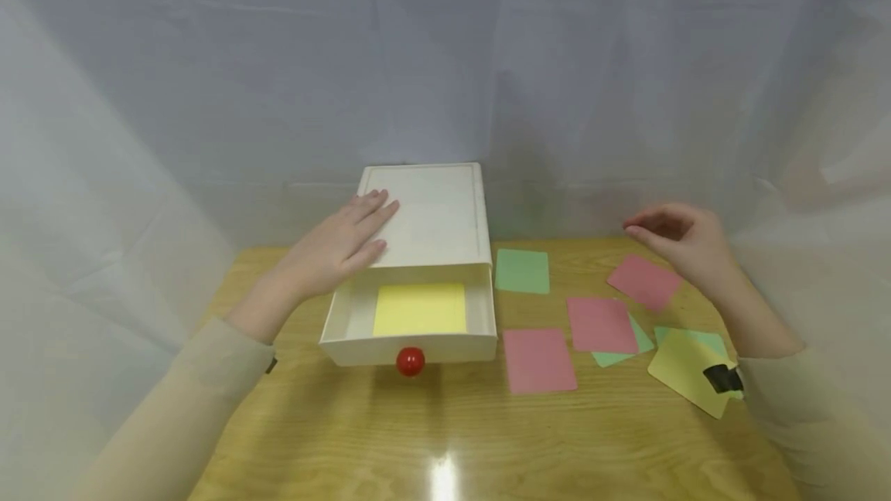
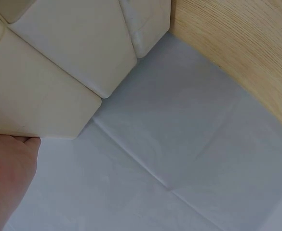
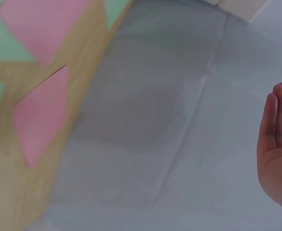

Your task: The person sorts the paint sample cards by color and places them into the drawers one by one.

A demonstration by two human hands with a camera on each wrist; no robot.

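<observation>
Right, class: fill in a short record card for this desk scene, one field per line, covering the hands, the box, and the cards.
Left hand: left hand rests flat on top of the white box
Right hand: right hand hovers above the loose cards, holding nothing
Drawer: drawer pulled open, with a red knob
In drawer: one yellow card
On table: wooden table with loose cards right of the box: three pink, a green card near the box, more green partly covered, one yellow
</observation>
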